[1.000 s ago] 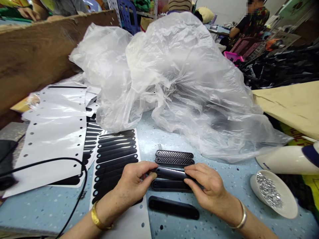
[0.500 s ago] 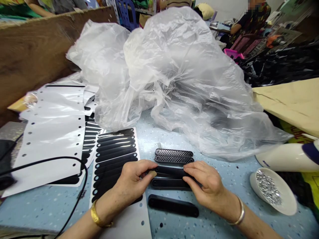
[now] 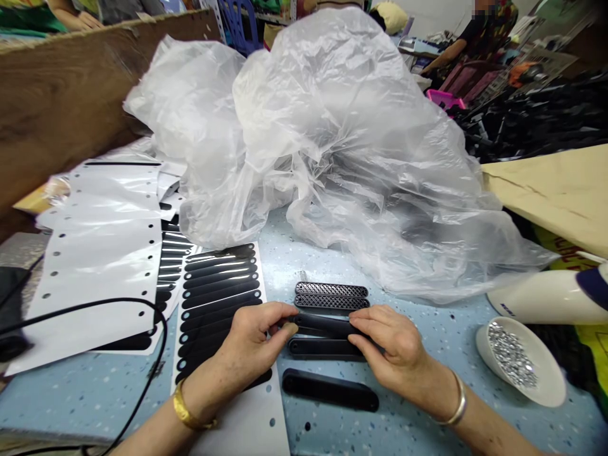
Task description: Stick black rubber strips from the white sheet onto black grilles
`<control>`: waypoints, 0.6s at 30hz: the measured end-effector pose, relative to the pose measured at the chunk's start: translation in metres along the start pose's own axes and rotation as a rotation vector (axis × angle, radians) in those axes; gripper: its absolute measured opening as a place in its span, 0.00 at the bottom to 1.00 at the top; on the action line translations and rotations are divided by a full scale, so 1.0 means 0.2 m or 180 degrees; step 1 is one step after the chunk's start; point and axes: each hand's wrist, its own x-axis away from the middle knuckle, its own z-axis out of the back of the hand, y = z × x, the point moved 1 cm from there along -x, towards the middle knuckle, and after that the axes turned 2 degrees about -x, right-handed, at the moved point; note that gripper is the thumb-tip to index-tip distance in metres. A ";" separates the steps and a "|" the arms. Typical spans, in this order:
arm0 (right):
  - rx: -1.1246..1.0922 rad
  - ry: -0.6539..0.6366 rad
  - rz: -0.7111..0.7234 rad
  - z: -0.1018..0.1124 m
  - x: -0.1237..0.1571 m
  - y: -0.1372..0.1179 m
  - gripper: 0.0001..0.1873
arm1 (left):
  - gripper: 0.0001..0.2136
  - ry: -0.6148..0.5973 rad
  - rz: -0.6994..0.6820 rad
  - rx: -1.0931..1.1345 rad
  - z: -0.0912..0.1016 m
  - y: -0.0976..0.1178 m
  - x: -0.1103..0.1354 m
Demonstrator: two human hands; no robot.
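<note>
My left hand (image 3: 263, 339) and my right hand (image 3: 392, 345) pinch the two ends of a black strip (image 3: 325, 325) with rounded ends. Just below it on the table lies a smooth black bar (image 3: 325, 348), its right end partly behind my right fingers. Nearer to me is another black bar (image 3: 330, 389), lying at a slight slant. Beyond the held strip, two black bars with a textured lattice face (image 3: 331, 296) sit side by side. A white sheet of black stickers (image 3: 218, 297) lies to the left, partly under my left forearm.
Large clear plastic bags (image 3: 342, 126) heap up across the back. White backing sheets (image 3: 104, 253) and a black cable (image 3: 164, 329) lie at left. At right stand a tilted white bowl (image 3: 553, 380) of small metal parts and a white device (image 3: 536, 301). A wooden board (image 3: 71, 95) borders the left.
Both hands keep their hold on the strip, almost unmoved. In the background a person's arm at the right has shifted a little, and the view has tilted slightly.
</note>
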 end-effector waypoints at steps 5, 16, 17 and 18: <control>-0.0079 0.0048 -0.0028 0.00 0.00 0.00 0.10 | 0.09 -0.0055 0.0103 0.0041 0.00 0.00 0.00; -0.0178 0.0051 -0.0047 0.00 0.00 0.00 0.10 | 0.08 0.0070 0.0067 0.0094 -0.01 -0.01 0.01; -0.0177 0.0049 -0.0051 0.00 0.00 -0.01 0.10 | 0.08 0.0080 0.0067 0.0101 -0.01 -0.01 0.01; -0.0165 0.0054 -0.0051 0.00 0.00 -0.01 0.10 | 0.08 0.0089 0.0062 0.0106 -0.01 -0.01 0.01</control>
